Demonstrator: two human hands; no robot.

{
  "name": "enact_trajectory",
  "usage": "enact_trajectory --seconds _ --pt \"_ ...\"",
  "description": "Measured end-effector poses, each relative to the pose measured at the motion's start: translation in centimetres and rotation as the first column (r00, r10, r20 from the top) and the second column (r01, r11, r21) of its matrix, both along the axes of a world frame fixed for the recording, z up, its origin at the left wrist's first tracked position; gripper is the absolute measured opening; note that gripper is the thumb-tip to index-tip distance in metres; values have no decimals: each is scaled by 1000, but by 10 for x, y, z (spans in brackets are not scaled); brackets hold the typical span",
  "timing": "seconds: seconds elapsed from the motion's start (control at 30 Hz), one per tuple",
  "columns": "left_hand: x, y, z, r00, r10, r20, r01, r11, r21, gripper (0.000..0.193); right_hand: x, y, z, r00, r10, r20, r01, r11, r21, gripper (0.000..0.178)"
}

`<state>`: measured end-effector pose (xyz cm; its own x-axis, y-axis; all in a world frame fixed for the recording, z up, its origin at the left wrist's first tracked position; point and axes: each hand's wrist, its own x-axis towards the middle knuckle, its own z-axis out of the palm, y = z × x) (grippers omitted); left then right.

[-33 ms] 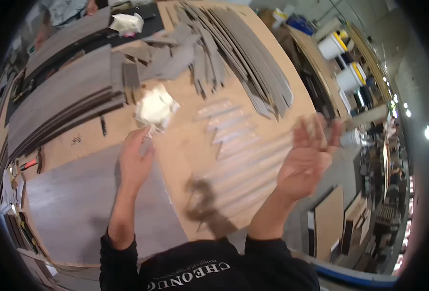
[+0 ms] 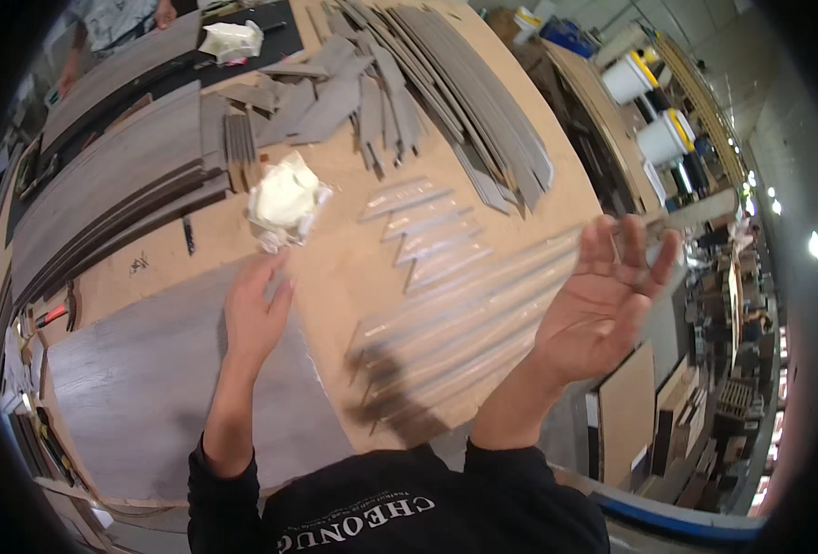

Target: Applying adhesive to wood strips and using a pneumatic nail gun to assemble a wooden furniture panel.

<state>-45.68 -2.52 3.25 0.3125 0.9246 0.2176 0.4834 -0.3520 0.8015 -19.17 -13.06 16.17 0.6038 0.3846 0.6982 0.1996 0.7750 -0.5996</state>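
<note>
My left hand (image 2: 258, 309) is over the near left, above the far edge of a smooth grey board (image 2: 178, 369). Its thumb stands apart from the fingers, and nothing shows in its grasp. Just beyond the fingertips lies a pale cream lump (image 2: 286, 196) on crumpled wrapping. My right hand (image 2: 595, 309) is raised at the right, palm turned up, fingers spread and slightly bent, holding nothing that I can see. Left of it, several narrow glossy strips (image 2: 455, 323) lie side by side on the tan tabletop (image 2: 326, 268), with shorter strips (image 2: 418, 217) behind them.
Long grey strips (image 2: 464, 92) are stacked at the far right, with loose offcuts (image 2: 326, 102) beside them. Grey boards (image 2: 113, 175) lie at the left. A red-handled tool (image 2: 53, 316) rests there. White buckets (image 2: 663, 137) stand beyond the table; another person's hand (image 2: 164, 13) shows far left.
My right hand has moved a little to the right, its palm turning more into view. My left hand has hardly moved. The whole view has shifted slightly.
</note>
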Motion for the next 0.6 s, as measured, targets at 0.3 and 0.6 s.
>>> enact_trajectory --seconds 0.3,0.6 --pt "-12 -176 -54 906 -394 -152 386 919 -80 10 12 -89 -97 990 6 138 67 853 -518 34" --pt "4 -208 -67 814 -397 -424 439 898 3 26 23 -154 -130 995 -95 8 69 662 -746 29"
